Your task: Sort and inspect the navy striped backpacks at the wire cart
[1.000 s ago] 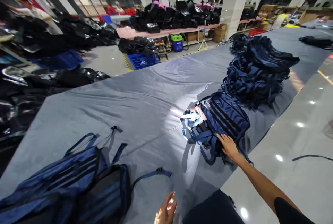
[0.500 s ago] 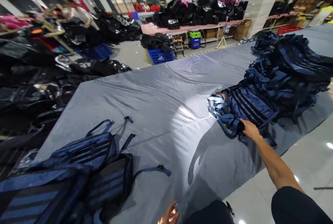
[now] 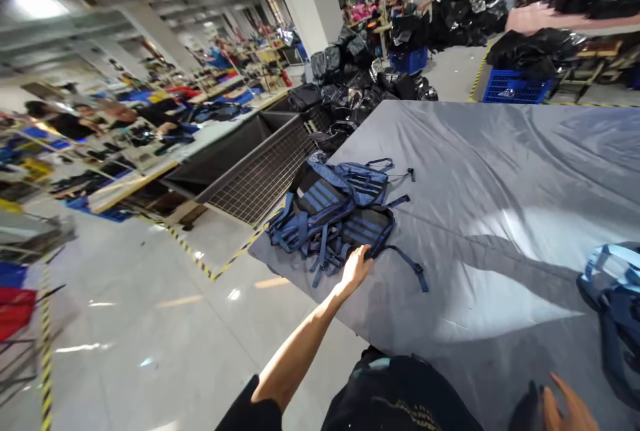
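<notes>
My left hand is at the near edge of a dark blue and black backpack, its fingers closed on that edge; the fingertips are small and partly hidden. This backpack lies in a small pile with others, including a blue backpack with a striped panel. A loose strap with a buckle trails from the pile onto the grey cloth. My right hand is low at the right over the cloth, fingers apart, holding nothing. Nearest to it are blue straps of another pack, cut off by the view's edge.
A grey cloth covers the table, its corner and edge at left. Beyond stand a wire-mesh bin, heaped black bags and a blue crate. Yellow-black tape marks the floor. Several people sit or stand farther off.
The view has swung left. My left hand has moved from the table's near edge to the backpack pile. My right hand has left the right-hand pile and come back low, fingers apart.
</notes>
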### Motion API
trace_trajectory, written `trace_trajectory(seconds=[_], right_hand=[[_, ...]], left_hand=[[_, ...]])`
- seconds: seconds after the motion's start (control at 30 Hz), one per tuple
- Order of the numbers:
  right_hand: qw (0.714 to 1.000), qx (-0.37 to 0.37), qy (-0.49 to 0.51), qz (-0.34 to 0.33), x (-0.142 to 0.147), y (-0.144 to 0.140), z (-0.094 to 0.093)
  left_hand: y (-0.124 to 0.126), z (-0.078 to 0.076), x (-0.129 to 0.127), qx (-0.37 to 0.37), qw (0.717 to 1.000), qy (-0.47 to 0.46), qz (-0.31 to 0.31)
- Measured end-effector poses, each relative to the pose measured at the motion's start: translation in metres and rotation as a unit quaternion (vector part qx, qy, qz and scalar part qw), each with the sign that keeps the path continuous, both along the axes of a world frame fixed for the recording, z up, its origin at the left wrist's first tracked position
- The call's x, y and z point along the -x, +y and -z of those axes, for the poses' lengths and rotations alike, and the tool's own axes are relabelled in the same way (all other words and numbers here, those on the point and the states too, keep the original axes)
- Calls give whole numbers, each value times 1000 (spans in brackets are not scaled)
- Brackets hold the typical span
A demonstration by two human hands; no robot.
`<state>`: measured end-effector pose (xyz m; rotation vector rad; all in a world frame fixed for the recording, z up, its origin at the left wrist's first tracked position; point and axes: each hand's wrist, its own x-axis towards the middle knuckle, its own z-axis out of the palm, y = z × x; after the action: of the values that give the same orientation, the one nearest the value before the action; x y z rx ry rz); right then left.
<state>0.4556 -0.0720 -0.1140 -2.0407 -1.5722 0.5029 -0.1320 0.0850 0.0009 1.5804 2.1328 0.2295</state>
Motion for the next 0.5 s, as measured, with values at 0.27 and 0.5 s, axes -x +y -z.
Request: trace_trajectory(seconds=[0.27, 0.5], right_hand=[[987, 37, 93, -130, 149, 23, -29], [950, -92, -3, -297, 227, 77, -69]], left_hand=[[27, 28, 21, 40, 993, 53, 96], [-16, 7, -40, 9, 940, -27, 339]])
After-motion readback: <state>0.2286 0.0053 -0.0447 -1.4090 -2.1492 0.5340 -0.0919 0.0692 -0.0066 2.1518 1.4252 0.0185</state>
